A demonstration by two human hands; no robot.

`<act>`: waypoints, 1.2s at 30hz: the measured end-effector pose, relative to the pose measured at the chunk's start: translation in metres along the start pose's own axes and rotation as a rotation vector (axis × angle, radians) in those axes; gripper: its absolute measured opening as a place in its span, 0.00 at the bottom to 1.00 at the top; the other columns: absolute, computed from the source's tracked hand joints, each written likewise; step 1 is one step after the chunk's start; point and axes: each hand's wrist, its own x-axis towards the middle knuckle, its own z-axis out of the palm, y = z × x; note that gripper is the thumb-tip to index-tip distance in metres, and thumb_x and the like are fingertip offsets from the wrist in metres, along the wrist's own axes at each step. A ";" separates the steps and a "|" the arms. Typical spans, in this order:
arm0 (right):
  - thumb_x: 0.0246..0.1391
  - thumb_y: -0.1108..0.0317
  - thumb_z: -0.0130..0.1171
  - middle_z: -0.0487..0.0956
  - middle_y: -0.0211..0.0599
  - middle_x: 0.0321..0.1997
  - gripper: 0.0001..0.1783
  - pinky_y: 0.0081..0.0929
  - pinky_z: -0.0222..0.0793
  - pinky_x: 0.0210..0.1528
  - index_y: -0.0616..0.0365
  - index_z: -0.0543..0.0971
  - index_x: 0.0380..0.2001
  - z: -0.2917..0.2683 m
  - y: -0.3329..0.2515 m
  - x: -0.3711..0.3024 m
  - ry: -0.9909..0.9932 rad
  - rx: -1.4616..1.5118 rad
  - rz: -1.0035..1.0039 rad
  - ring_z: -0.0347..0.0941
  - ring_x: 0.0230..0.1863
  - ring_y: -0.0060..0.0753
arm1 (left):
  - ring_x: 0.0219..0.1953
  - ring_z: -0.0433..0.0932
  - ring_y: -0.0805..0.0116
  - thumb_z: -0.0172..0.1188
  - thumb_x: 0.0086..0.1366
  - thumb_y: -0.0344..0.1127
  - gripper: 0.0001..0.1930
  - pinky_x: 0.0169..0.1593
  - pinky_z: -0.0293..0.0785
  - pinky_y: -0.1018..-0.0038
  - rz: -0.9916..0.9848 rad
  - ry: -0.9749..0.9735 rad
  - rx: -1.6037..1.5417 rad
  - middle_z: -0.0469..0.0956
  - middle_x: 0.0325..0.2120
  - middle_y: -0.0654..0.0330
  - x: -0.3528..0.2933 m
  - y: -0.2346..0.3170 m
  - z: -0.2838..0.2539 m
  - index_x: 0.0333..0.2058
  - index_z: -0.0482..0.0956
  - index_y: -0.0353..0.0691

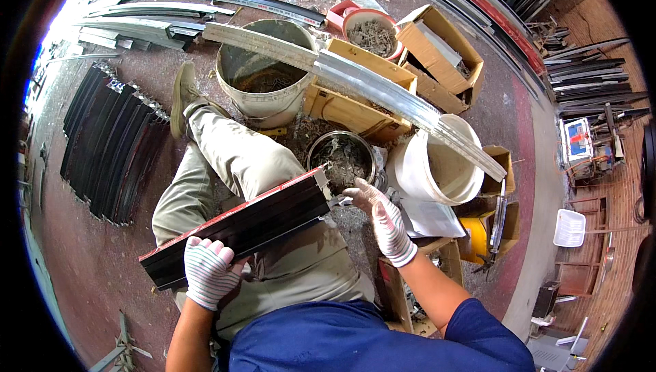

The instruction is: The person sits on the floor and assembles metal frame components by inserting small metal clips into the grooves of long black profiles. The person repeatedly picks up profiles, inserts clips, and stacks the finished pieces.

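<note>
A long black profile bar (239,230) with a red and white upper edge lies slanted across my lap. My left hand (210,268), in a striped white glove, is wrapped round its lower left part. Just past the bar's upper right end is my right hand (384,225), gloved the same way. Its fingers are stretched out and apart, and I see nothing held in them. Beyond those fingers stands a round metal bowl (372,160) filled with small grey pieces too fine to tell apart.
A silvery metal channel (383,83) lies across a grey bucket (225,74), a wooden box (335,105) and a white bucket (410,163). Behind them are a red bowl (398,47) and a cardboard box (468,54). Several black profiles (109,143) are stacked at left.
</note>
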 end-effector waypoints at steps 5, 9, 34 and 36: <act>0.70 0.32 0.52 0.79 0.48 0.65 0.49 0.42 0.61 0.76 0.64 0.64 0.75 0.004 0.012 0.005 -0.053 -0.009 -0.024 0.74 0.67 0.39 | 0.25 0.69 0.57 0.79 0.40 0.44 0.24 0.38 0.63 0.60 -0.005 -0.012 -0.013 0.63 0.19 0.62 0.001 -0.001 -0.002 0.19 0.65 0.51; 0.75 0.45 0.53 0.82 0.43 0.61 0.34 0.40 0.64 0.73 0.63 0.72 0.69 -0.018 0.003 0.033 0.093 -0.103 -0.045 0.77 0.63 0.37 | 0.25 0.71 0.59 0.77 0.41 0.46 0.22 0.40 0.64 0.59 -0.030 -0.061 0.016 0.64 0.19 0.63 -0.003 0.000 -0.004 0.18 0.68 0.52; 0.47 0.54 0.72 0.78 0.46 0.51 0.37 0.51 0.58 0.72 0.58 0.79 0.60 0.007 -0.024 0.346 0.273 -1.875 -0.754 0.70 0.59 0.50 | 0.28 0.74 0.61 0.71 0.48 0.46 0.14 0.45 0.66 0.58 -0.067 -0.244 0.013 0.68 0.21 0.65 -0.002 -0.006 -0.010 0.20 0.72 0.54; 0.45 0.53 0.73 0.79 0.46 0.51 0.39 0.52 0.59 0.71 0.59 0.79 0.60 0.004 -0.034 0.345 0.311 -1.809 -0.766 0.70 0.59 0.51 | 0.28 0.74 0.61 0.71 0.48 0.46 0.14 0.45 0.66 0.58 -0.072 -0.240 0.004 0.68 0.21 0.65 -0.002 -0.006 -0.011 0.20 0.72 0.54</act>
